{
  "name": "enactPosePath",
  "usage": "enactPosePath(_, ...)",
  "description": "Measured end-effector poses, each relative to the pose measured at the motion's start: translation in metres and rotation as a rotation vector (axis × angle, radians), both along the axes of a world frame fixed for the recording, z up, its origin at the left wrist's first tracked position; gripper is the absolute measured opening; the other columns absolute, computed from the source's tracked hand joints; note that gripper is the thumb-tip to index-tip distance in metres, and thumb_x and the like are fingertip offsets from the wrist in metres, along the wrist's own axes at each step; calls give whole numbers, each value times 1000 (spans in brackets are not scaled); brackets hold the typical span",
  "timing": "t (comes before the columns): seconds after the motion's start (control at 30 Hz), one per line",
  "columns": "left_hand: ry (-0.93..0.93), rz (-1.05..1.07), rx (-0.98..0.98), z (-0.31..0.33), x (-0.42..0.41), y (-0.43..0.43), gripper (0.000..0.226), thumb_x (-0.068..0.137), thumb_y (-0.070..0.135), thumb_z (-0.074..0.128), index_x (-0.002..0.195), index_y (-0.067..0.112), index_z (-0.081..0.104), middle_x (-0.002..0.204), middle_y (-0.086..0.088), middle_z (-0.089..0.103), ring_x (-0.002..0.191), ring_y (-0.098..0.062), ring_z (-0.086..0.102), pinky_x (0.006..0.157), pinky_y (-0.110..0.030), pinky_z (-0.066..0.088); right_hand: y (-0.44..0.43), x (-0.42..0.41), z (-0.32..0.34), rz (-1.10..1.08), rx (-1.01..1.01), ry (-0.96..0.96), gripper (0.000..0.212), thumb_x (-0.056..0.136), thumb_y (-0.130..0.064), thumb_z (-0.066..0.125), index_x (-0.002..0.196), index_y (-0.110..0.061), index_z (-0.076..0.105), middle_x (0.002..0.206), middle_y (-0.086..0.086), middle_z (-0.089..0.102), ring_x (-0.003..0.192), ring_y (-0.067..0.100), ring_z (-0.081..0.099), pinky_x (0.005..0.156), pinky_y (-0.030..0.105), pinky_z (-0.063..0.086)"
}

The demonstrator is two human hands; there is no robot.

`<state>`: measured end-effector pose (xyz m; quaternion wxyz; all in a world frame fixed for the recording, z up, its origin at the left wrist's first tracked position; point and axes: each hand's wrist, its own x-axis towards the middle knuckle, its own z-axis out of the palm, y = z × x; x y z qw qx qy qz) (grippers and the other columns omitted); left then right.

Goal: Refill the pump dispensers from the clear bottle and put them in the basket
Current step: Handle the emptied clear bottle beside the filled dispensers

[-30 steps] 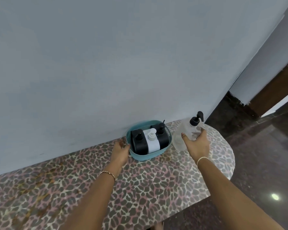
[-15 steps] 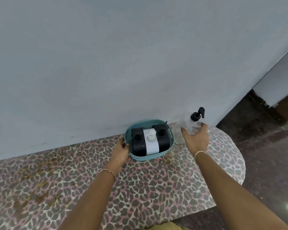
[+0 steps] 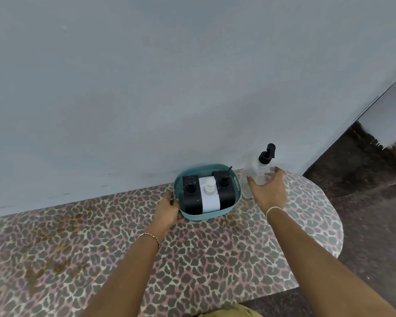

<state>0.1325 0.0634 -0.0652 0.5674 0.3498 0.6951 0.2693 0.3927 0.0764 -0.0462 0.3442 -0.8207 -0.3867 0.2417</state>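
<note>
Clear bottle (image 3: 255,177) with black pump stands upright on the table (image 3: 215,259), just right of the basket (image 3: 237,191), close to the wall (image 3: 169,76). It is grasped by the right hand (image 3: 269,191), fingers wrapped round its lower body from the near side; lower part of the bottle is partly hidden by the hand. No label or writing can be read on it.

Teal basket sits against the wall and holds three dispensers side by side: black dispenser (image 3: 191,197) at left, white dispenser (image 3: 209,197) in the middle, second black dispenser (image 3: 225,191) at right. No brand or text is legible on any of them. Basket's left rim is gripped by the left hand (image 3: 168,211), thumb over the edge.

Table is covered in a leopard-print cloth with brownish stains at left. Thin bracelets are seen on both wrists. Dark floor (image 3: 364,202) lies to the right of the table.
</note>
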Motion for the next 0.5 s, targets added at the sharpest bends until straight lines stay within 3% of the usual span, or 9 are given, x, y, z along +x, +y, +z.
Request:
enactPosePath(0.13,-7,2,-5,3,2,2,45,101,11,42,145,11,32,119,-15,62,93,-30,68,74,-40,60,0,1,0,10,-12,0,74,76,-41,73,134,-15,36,120,5,58,108,30,58,82,36,44)
enactPosePath(0.5,8,-4,1,4,3,0,45,101,10,43,145,9,33,111,-13,65,89,-27,70,69,-33,60,-2,1,1,32,-26,45,73,79,-36,74,136,-12,35,120,7,58,108,31,57,76,31,38)
